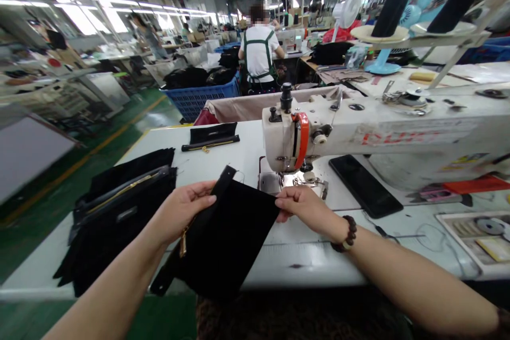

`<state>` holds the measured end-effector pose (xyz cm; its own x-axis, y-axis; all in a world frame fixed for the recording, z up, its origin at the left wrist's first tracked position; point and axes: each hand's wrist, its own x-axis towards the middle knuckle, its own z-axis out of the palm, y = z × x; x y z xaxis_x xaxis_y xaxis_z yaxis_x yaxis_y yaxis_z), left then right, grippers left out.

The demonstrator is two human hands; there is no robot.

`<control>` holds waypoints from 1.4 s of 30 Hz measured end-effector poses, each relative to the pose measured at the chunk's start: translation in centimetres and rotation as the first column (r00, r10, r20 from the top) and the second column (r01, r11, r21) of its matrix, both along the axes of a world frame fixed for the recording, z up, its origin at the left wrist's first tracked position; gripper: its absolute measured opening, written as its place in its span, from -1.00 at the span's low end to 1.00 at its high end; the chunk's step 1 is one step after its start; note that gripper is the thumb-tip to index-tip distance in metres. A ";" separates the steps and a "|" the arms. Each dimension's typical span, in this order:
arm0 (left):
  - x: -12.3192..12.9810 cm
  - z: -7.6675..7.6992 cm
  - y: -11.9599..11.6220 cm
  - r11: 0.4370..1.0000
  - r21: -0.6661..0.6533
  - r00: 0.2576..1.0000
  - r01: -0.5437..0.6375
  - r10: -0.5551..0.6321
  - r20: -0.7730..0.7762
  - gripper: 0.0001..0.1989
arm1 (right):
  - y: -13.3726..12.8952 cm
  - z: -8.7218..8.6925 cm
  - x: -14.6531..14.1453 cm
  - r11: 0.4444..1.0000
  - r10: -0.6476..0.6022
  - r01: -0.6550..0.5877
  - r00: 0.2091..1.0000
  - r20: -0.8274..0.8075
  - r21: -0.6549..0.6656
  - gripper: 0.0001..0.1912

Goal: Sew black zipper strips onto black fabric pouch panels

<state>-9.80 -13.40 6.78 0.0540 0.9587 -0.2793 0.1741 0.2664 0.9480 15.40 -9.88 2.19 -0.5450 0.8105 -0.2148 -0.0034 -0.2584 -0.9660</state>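
Note:
Both my hands hold one black fabric piece (235, 234) with a zipper strip along its left side. My left hand (183, 210) pinches the strip near its upper end, and a gold zipper pull hangs just below. At the upper right corner, the fingertips of my right hand (305, 207) are closed on the cloth's edge. The piece slants over the table's front edge, in front of the white sewing machine (287, 133). Its needle area lies just behind my right hand and is partly hidden.
A stack of black zippered pieces (123, 218) lies at left, with another zippered piece (213, 135) behind. A phone (364, 186), pink-handled snips (440, 193) and a parts tray (474, 239) are at right. Behind stand a blue crate (199, 98) and a seated person (258, 53).

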 end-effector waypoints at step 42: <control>-20.0 1.5 0.1 0.962 0.257 0.167 0.092 0.239 -0.956 -0.73 | -1.1 -1.0 0.1 0.800 0.132 -0.381 0.866 0.483 0.464 -0.81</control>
